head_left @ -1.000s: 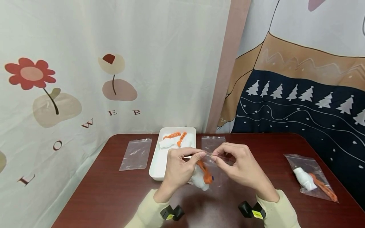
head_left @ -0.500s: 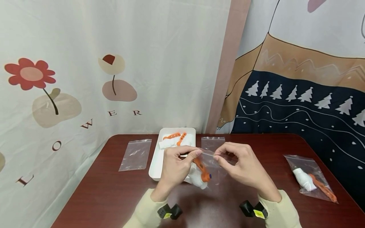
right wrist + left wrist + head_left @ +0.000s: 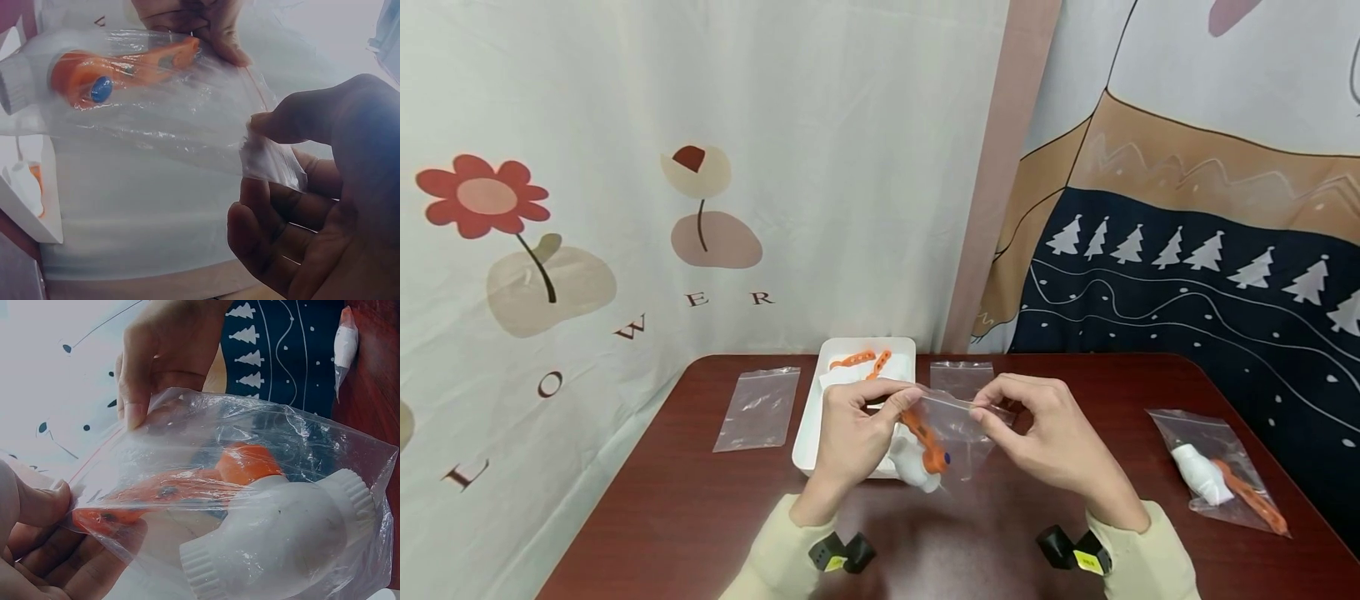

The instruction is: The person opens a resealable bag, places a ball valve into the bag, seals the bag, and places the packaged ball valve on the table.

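A clear zip-lock bag [image 3: 955, 421] hangs between my hands, its seal strip stretched along the top. Inside is a white plastic ball valve [image 3: 281, 531] with ribbed ends and an orange lever handle [image 3: 244, 465]; a blue cap [image 3: 101, 89] marks the handle's pivot. My left hand [image 3: 859, 429] pinches the left end of the seal, near the tip of the handle. At the other end, my right hand [image 3: 1048, 433] pinches the seal between thumb and index finger. The valve hangs low in the bag, toward my left hand.
Behind my left hand stands a white tray [image 3: 808, 446] with more white and orange valves. One flat zip-lock bag [image 3: 758, 408] lies left of it, another flat bag [image 3: 961, 375] right of it. A bagged valve [image 3: 1202, 473] lies at the table's right edge.
My hands have drawn apart: the left went left with the bagged valve, and the right fingers shifted right along the seal. More of the strip shows between them.
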The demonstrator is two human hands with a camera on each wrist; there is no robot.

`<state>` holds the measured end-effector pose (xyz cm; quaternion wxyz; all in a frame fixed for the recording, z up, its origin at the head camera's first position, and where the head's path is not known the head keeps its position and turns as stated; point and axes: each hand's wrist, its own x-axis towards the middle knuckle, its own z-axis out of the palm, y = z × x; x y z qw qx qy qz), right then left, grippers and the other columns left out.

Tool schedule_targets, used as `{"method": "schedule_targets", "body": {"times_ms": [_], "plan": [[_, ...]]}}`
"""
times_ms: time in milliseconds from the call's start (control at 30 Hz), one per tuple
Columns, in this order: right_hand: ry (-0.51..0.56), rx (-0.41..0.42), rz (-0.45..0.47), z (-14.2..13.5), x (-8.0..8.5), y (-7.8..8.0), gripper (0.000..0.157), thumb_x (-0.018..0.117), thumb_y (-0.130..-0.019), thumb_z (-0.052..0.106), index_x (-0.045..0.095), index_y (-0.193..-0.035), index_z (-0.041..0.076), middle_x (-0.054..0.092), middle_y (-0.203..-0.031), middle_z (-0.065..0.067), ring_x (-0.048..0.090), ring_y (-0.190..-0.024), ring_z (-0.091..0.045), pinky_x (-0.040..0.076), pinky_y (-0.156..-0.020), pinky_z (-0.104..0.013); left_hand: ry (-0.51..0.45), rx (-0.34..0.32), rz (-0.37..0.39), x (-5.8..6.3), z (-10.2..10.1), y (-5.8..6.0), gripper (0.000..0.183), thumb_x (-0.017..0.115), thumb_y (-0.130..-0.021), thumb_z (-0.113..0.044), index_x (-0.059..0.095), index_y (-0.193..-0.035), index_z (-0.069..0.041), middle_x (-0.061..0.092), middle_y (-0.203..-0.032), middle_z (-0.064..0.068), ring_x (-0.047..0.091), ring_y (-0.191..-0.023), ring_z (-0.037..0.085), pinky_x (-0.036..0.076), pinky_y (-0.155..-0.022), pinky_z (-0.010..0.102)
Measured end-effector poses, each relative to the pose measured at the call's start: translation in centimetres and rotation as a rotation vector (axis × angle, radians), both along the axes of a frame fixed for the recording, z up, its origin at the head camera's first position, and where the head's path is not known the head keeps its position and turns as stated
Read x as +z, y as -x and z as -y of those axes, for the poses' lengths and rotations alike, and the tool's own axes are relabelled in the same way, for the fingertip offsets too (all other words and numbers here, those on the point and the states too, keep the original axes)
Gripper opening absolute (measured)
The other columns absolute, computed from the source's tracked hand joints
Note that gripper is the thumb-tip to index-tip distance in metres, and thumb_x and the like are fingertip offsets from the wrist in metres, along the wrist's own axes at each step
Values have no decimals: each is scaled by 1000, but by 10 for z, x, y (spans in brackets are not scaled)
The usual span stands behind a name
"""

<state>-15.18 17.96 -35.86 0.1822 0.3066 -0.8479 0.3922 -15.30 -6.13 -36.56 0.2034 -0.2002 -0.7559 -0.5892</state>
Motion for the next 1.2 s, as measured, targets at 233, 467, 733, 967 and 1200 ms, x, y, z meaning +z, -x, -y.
{"method": "schedule_targets", "body": {"times_ms": [233, 467, 733, 967, 1200], "plan": [[1, -7, 15, -3, 0, 0, 16, 78, -90, 11, 71, -89, 25, 58, -76, 15, 54, -68, -4, 50, -55, -23, -2, 2, -12, 2, 5, 1, 6, 80, -90, -16, 83, -89, -11, 78, -75, 4, 71, -71, 9, 54, -61, 21], [13, 8, -12, -5, 0, 1, 18, 77, -90, 9, 70, -89, 25, 59, -76, 15, 54, -68, -3, 48, -55, -21, -8, 9, 0, 3, 9, 3, 6, 79, -90, -16, 83, -87, -12, 77, -74, 3, 71, -70, 9, 54, -61, 20], [1, -11, -8, -12, 3, 2, 11, 77, -91, 13, 72, -90, 23, 61, -77, 15, 55, -69, -3, 49, -57, -20, -25, -7, -7, 4, 11, 5, 6, 78, -91, -15, 83, -89, -11, 78, -75, 5, 73, -71, 11, 56, -62, 22], [-24, -14, -21, -12, 4, 2, 13, 79, -90, 13, 72, -89, 25, 61, -76, 17, 54, -68, -1, 47, -57, -18, -36, -13, 28, 5, 12, 5, 6, 79, -90, -16, 83, -89, -11, 78, -75, 6, 73, -70, 10, 57, -64, 22], [-38, -34, -7, -13, 4, 1, 15, 80, -89, 14, 73, -88, 27, 63, -75, 17, 53, -65, -1, 47, -55, -20, -79, -34, 63, 4, 12, 6, 7, 81, -88, -12, 82, -90, -5, 77, -75, 13, 73, -68, 8, 62, -67, 29]]}}
